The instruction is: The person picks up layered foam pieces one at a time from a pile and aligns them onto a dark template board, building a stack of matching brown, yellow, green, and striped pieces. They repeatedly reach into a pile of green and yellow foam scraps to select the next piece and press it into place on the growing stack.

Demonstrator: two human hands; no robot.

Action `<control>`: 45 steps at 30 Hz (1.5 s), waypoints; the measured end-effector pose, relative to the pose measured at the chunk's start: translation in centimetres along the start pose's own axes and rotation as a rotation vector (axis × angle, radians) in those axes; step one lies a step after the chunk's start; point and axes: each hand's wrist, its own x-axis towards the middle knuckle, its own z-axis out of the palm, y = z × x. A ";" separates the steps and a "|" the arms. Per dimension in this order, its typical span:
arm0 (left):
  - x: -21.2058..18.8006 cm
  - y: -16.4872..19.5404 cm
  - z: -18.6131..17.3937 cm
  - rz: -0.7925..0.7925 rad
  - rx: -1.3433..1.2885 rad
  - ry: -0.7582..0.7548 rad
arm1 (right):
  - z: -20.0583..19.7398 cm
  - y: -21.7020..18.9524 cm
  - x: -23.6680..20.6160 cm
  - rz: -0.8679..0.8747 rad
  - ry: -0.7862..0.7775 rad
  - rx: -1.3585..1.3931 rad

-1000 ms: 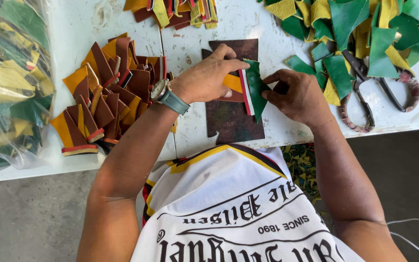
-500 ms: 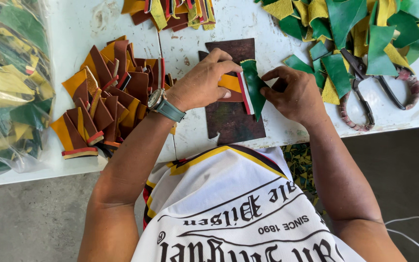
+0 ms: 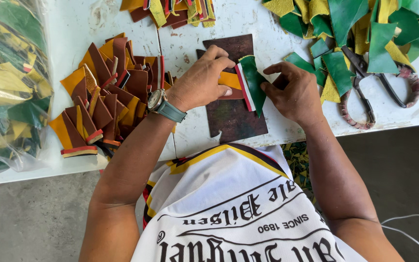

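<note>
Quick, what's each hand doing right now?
Left hand: shut on the layered orange, red and green leather piece.
Right hand: fingers pinching that piece's green edge.

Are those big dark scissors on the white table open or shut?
Open. The large dark metal scissors lie flat with their two wrapped handle loops spread far apart; green and yellow scraps cover their blade tips.

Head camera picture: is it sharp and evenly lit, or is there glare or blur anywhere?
Head view: soft, even light, faint shadows under the left hand and right hand; the white table looks bright; glare on the plastic bag; everything reasonably sharp.
</note>
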 end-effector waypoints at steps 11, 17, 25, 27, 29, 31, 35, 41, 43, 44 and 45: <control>-0.3 -0.2 0.3 0.012 0.070 0.049 | -0.3 0.2 0.7 0.032 -0.058 -0.037; -0.5 -0.4 0.4 0.056 0.121 0.087 | -1.3 1.5 1.5 0.101 -0.074 0.101; -0.6 -0.7 0.6 0.060 0.100 0.093 | -0.5 2.1 1.8 -0.002 -0.034 0.076; -0.8 -0.8 0.7 0.060 0.099 0.096 | -0.4 2.1 2.2 0.025 -0.046 0.043; -1.0 -0.9 0.7 0.080 0.099 0.115 | -0.4 1.9 2.5 0.021 -0.036 0.025; -1.2 -0.9 0.7 0.119 0.090 0.147 | -0.4 1.7 2.4 -0.008 -0.007 0.015; -1.7 -0.5 0.8 0.199 0.137 0.141 | -0.4 1.1 2.0 0.008 -0.058 -0.009; -3.3 1.4 2.3 0.335 0.448 0.178 | -1.3 0.8 2.9 -0.041 -0.167 -0.012; -3.6 1.5 2.5 0.311 0.465 0.176 | -1.7 0.9 3.7 0.057 -0.272 0.017; -3.7 1.6 2.5 0.290 0.470 0.137 | -1.9 1.0 4.0 0.072 -0.296 0.049; -3.7 1.6 2.5 0.269 0.475 0.095 | -2.2 1.1 4.2 0.087 -0.320 0.081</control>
